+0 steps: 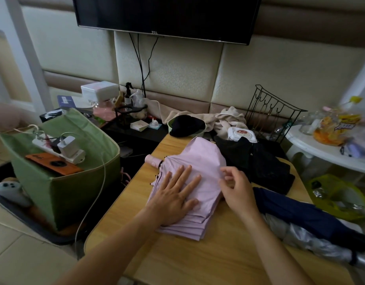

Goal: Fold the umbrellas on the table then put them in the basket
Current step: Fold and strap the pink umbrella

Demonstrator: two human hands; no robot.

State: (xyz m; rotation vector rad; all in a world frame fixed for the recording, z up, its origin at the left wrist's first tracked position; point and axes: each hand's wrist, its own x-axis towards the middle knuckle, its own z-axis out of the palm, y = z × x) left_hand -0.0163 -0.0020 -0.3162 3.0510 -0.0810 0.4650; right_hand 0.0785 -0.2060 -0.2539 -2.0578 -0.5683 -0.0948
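A pink umbrella (200,159) lies collapsed on the wooden table (208,260), its pink handle (153,160) pointing left and its canopy panels stacked flat. My left hand (175,194) presses flat on the panels with straight fingers. My right hand (237,190) is at the canopy's right edge, fingers curled and pinching the fabric. A black umbrella (257,161) lies behind it on the right. A navy and silver umbrella (305,221) lies along the table's right side. The green fabric basket (74,186) stands on the floor to the left.
The basket's rim carries a white power strip (60,149) with a charger and an orange phone (54,163); a cable hangs from it. A black wire rack (274,114), wipes pack, towel and black cap sit at the back. A white side table (325,149) stands right.
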